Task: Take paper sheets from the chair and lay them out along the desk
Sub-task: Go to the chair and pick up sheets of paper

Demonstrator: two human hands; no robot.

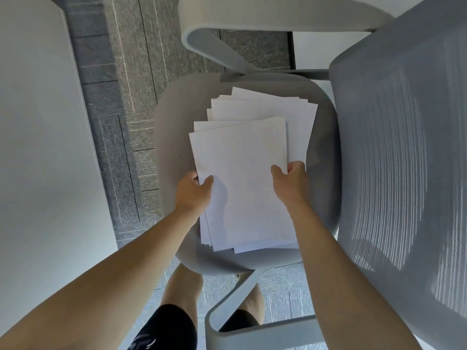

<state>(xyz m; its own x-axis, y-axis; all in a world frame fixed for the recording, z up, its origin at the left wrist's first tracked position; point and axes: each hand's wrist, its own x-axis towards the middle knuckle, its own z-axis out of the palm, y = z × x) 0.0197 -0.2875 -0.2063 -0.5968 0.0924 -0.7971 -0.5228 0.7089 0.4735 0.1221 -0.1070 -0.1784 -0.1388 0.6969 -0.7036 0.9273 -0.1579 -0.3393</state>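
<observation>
A fanned bundle of white paper sheets (pixel 242 193) was held over the seat of a grey chair (pixel 169 127) and gripped at both long sides. The left hand (pixel 194 192) was curled round the bundle's left edge, thumb laid on top and fingers tucked beneath; the right hand (pixel 290 181) was clamped on the right edge in the same way. Whether the bundle was lifted clear of the seat could not be told. More loose sheets (pixel 278 109) were spread on the seat beyond it, partly covered by the bundle's far end. The chair's mesh backrest (pixel 404 160) was seen to the right, with a curved far armrest (pixel 252 18) and a near armrest (pixel 252 334). A white table (pixel 38 160) was seen along the left, well apart from the sheets, with dark carpet (pixel 121 84) between it and the chair. Bare legs and black shorts (pixel 171 327) were visible below the seat.
</observation>
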